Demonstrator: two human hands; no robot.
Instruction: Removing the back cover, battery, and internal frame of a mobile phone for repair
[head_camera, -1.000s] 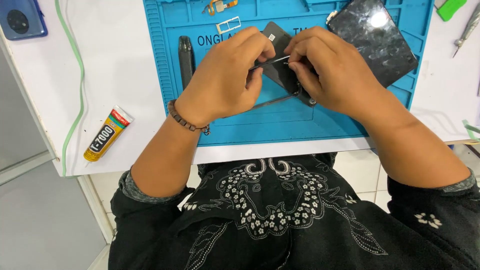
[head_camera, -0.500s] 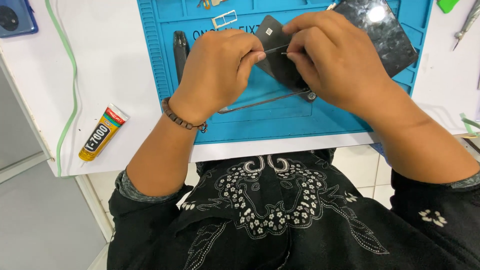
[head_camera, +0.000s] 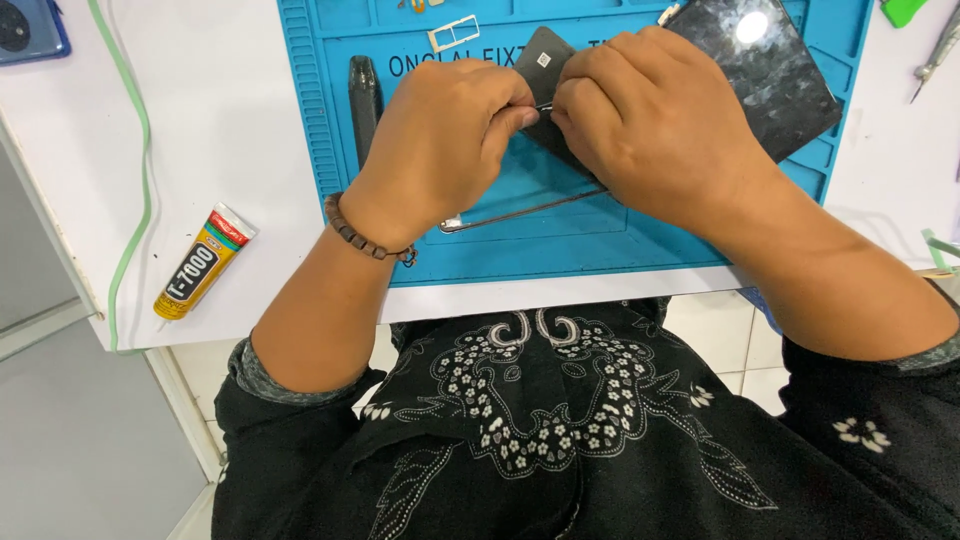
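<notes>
Right now both my hands are bunched together over the blue work mat (head_camera: 330, 150), working on a thin dark rectangular part (head_camera: 545, 60) that sits tilted on the mat just beyond my knuckles. My left hand (head_camera: 440, 140) is curled, thumb and forefinger pressed together on something small and thin at the near edge of that part; what exactly sits between the fingertips is too small for me to tell. My right hand (head_camera: 655, 120) is closed the same way, its fingertips meeting the left ones at the same spot and covering the right side of the dark part. A thin metal frame strip (head_camera: 520, 212) lies on the mat under my hands, running out from beneath my right palm toward my left wrist, where I wear a brown bead bracelet (head_camera: 362, 238). Just past my right hand a glossy black phone panel (head_camera: 775, 70) rests at an angle on the mat. To the left of my left hand lies a slim black tool (head_camera: 362, 100), and further left, on the white table (head_camera: 220, 120), a yellow glue tube (head_camera: 203, 262).
</notes>
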